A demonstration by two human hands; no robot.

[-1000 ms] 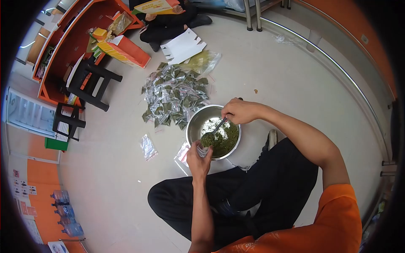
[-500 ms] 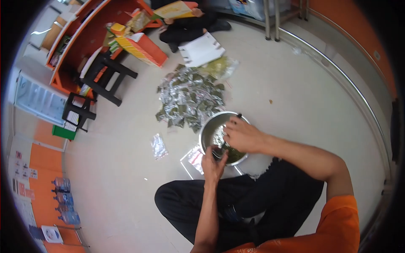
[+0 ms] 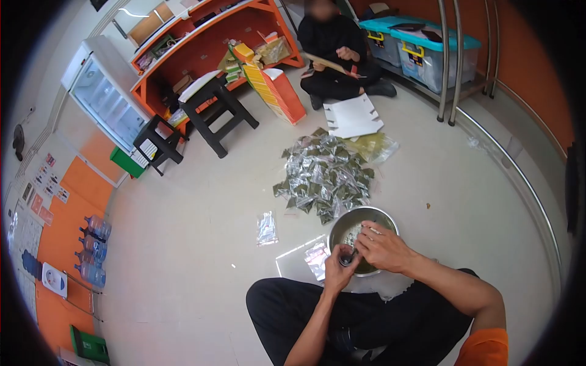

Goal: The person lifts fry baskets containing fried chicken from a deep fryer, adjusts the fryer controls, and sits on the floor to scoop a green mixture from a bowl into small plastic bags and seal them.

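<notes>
A steel bowl (image 3: pixel 395 227) stands on the floor before my crossed legs, with green matter partly visible inside. My left hand (image 3: pixel 339 268) is at the bowl's near left rim, its fingers curled around a small clear bag (image 3: pixel 346 256) with a dark spoon end at its mouth. Over the bowl, my right hand (image 3: pixel 384 247) has its fingers closed on the spoon, which it mostly hides. Beyond the bowl lies a heap of small clear bags (image 3: pixel 323 174) with green contents. Flat empty bags (image 3: pixel 267 229) lie to the left, others (image 3: pixel 316 259) beside the bowl.
Another person (image 3: pixel 332 58) sits cross-legged at the back, holding a flat board, near a white cut sheet (image 3: pixel 353 117) and a yellowish bag (image 3: pixel 381 148). Black stools (image 3: pixel 220 116) and an orange-yellow box (image 3: pixel 284 94) are at the back left. A metal rail (image 3: pixel 519 171) curves along the right.
The view has tilted up and turned left, showing more of the room. My right hand has come down close to my left, and the green-filled spoon has gone to the bag's mouth.
</notes>
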